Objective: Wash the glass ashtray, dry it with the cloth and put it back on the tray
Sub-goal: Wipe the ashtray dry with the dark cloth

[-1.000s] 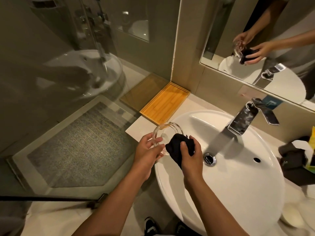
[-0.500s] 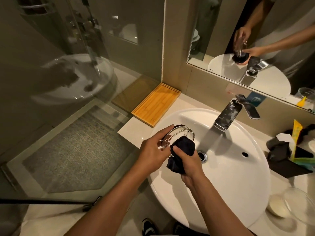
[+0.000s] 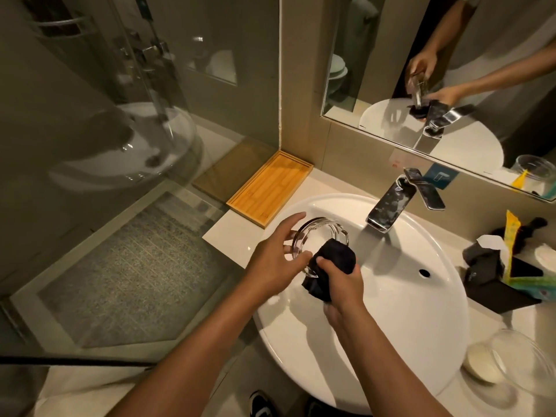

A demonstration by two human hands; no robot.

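- Glass ashtray (image 3: 319, 239): tilted over sink (image 3: 406, 326), left hand (image 3: 275, 261) gripping its rim; turned further vs. 0.5 s ago.
- Right hand (image 3: 343, 281) clamps dark cloth (image 3: 332, 266) on near rim, approx.
- Drying underway; bamboo tray (image 3: 270, 188) awaits.

No text can be read; the blue sticker (image 3: 440, 178) and pale label (image 3: 397, 161) right of centre below the mirror are too blurred.
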